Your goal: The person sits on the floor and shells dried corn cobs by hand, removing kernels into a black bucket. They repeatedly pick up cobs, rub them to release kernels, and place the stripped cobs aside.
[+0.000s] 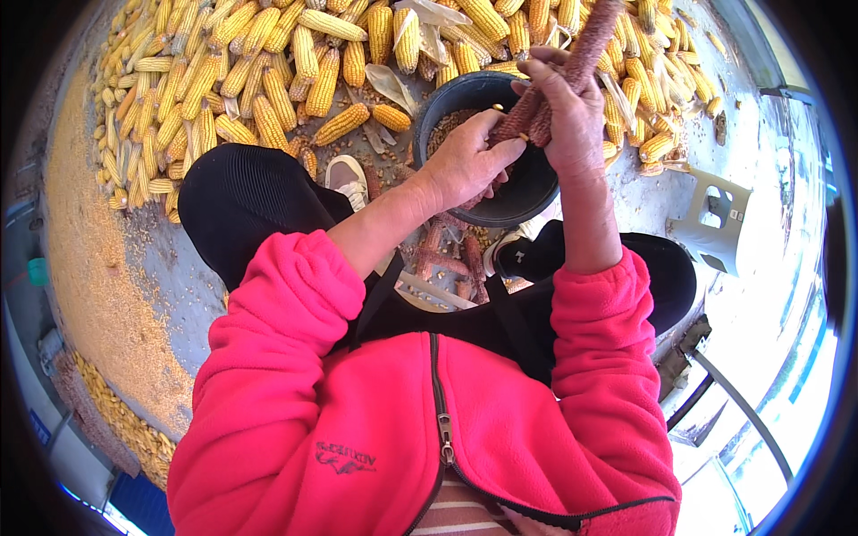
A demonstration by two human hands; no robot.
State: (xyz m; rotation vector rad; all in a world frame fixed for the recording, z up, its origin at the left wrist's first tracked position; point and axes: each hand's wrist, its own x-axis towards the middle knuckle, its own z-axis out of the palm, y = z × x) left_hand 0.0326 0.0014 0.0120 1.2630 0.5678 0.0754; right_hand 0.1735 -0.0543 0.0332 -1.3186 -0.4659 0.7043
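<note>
My left hand [472, 157] grips a reddish, mostly stripped corn cob [515, 120] that has a few yellow kernels still on it. Around a long bare cob [593, 43], which points up and away, my right hand [570, 114] is closed. A second cob end [540, 127] shows under its fingers, pressed against the cob in the left hand. Both hands are above a round black tub [513, 204] between my feet. Loose kernels [448, 127] lie inside the tub, whose near part is partly hidden by my left hand.
A large heap of yellow corn ears [268, 94] spreads beyond the tub. Bare cobs [429, 253] and kernels litter the floor between my shoes [348, 179]. A pale plastic stool [714, 218] stands at right. Loose grain [100, 268] covers the floor at left.
</note>
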